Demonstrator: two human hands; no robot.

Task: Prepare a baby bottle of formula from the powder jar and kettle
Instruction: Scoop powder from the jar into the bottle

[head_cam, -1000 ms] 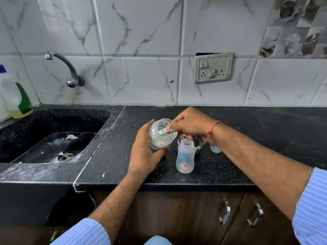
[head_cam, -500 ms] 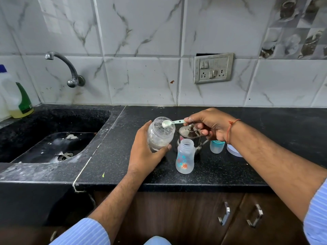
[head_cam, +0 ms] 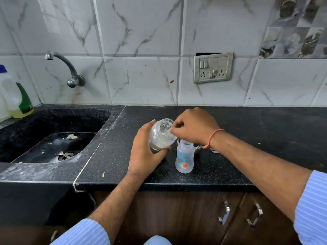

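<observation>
Now right hand (head_cam: 194, 128) inside tilted powder jar (head_cam: 161, 134).

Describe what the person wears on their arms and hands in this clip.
Both forearms are bare, with light blue, finely striped shirt sleeves pushed up: the left sleeve at the bottom edge, the right sleeve at the right edge. An orange thread band circles the right wrist. No gloves or rings are visible on either hand.

black counter (head_cam: 247, 138) | baby bottle (head_cam: 184, 158) upright | detergent bottle (head_cam: 18, 98) back-left
</observation>
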